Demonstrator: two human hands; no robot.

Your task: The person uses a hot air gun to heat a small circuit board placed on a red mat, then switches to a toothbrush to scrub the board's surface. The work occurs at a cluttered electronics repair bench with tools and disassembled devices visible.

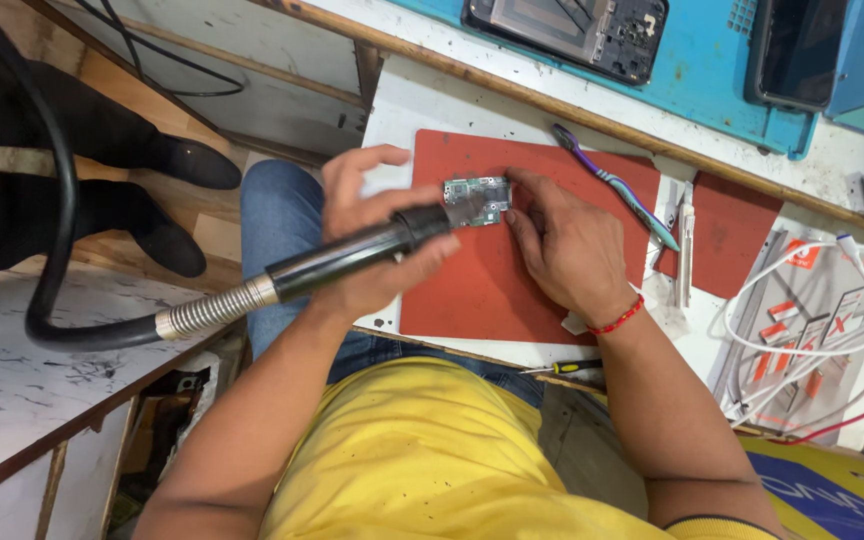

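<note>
The left hand (377,235) is wrapped around a black hot-air wand (352,255). Its fingers (430,262) are curled tight round the barrel, and the index finger and thumb are raised above it. The metal nozzle at the wand's tip points down onto a small green circuit board (480,200). A ribbed metal collar and a thick black hose (57,200) trail off from the wand's back end to the left.

The right hand (567,245) rests on a red mat (472,290) just beside the board. Its fingers (522,182) are held close together and press on the board's right edge, pinning it flat. A red thread band circles that wrist.

The board lies near the top middle of the mat, which sits on the white worktop (397,110). A purple and teal toothbrush (617,188) lies to the right of the mat's upper edge. White cables (812,300) coil farther right. A small yellow-handled screwdriver (567,368) lies at the near edge of the worktop.
</note>
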